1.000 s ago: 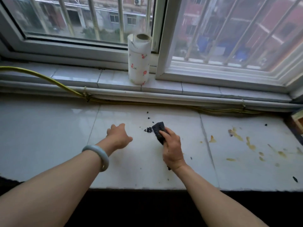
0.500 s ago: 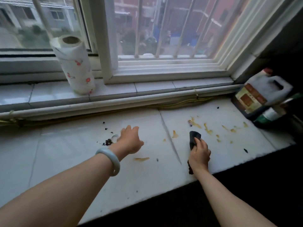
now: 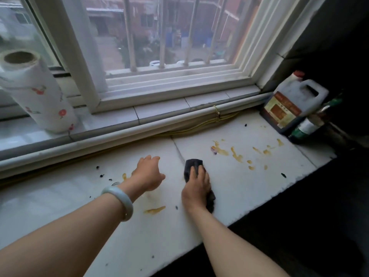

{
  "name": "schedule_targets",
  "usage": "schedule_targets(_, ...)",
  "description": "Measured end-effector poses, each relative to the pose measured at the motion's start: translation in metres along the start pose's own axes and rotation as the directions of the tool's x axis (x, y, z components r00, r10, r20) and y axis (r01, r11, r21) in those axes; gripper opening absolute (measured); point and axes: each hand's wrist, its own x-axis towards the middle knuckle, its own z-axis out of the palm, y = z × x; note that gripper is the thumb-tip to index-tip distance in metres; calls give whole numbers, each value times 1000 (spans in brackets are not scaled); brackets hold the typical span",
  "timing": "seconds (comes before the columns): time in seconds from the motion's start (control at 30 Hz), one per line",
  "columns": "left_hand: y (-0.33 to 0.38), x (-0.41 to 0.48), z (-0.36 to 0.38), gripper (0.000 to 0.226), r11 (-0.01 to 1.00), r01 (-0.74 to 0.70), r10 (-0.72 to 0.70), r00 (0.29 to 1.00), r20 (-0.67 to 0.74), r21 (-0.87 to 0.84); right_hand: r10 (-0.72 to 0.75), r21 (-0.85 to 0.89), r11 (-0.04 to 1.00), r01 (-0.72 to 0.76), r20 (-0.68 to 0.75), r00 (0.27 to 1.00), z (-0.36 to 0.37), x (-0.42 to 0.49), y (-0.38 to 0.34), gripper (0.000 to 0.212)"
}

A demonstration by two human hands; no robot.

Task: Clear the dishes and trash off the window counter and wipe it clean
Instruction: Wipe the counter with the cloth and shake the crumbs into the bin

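The white tiled window counter carries yellow-brown smears on its right tile, another smear near my arms, and dark crumbs to the left. My right hand presses a dark cloth flat on the counter just right of the tile seam, fingers curled over it. My left hand hovers or rests low over the counter beside it, fingers loosely spread, holding nothing. A pale bangle sits on that wrist.
A paper towel roll with red flowers stands on the upper sill at the left. A jug with a red cap and a green bottle stand at the counter's right end. A yellow cord runs along the back. The front edge drops into darkness.
The view swung right along the counter. My right hand carried the cloth from the dark crumbs toward the yellow smears, then a little back left. My left hand followed.
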Motion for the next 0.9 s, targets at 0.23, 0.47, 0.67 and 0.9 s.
schedule_targets(0.23,14,5,3,65,999,24,-23,1000,-18,32,-187,261,952,160,79,979,8,-4,-30,62)
schedule_targets(0.47,79,21,29,62,998,68,-68,996,-56,3,-82,467,873,140,-143,986,-50,56,55,48)
schedule_targets(0.67,180,42,83,72,999,40,-40,999,33,1,162,396,917,-53,-246,956,-117,136,198,45)
schedule_targets(0.9,231,52,116,73,990,127,-134,984,121,59,322,221,934,-280,-188,928,-130,154,276,51)
